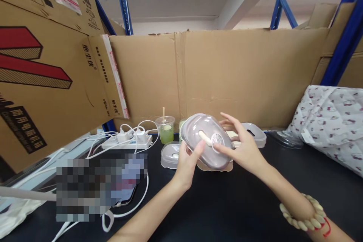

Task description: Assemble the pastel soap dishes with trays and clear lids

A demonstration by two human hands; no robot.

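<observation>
A rounded, translucent plastic box [195, 124] with a pale bar and a round sticker on its top is held tilted above the table. My left hand [185, 166] grips its lower left side, the thumb lying on the top. My right hand [245, 147] clasps the right side, one finger pressed near the sticker and the others spread around the far edge. Below the box a brownish wavy rim [211, 167] shows; whether it is part of the box I cannot tell. Similar plastic pieces sit behind at left [168, 157] and right [258, 136].
A cup of green drink [166, 134] stands behind, beside a power strip [127, 143] with white cables. A phone [129, 198] lies at left near a blurred patch. Cardboard [241, 79] walls the back; a large carton [48, 68] leans at left. A patterned quilted bag [334, 124] rests at right.
</observation>
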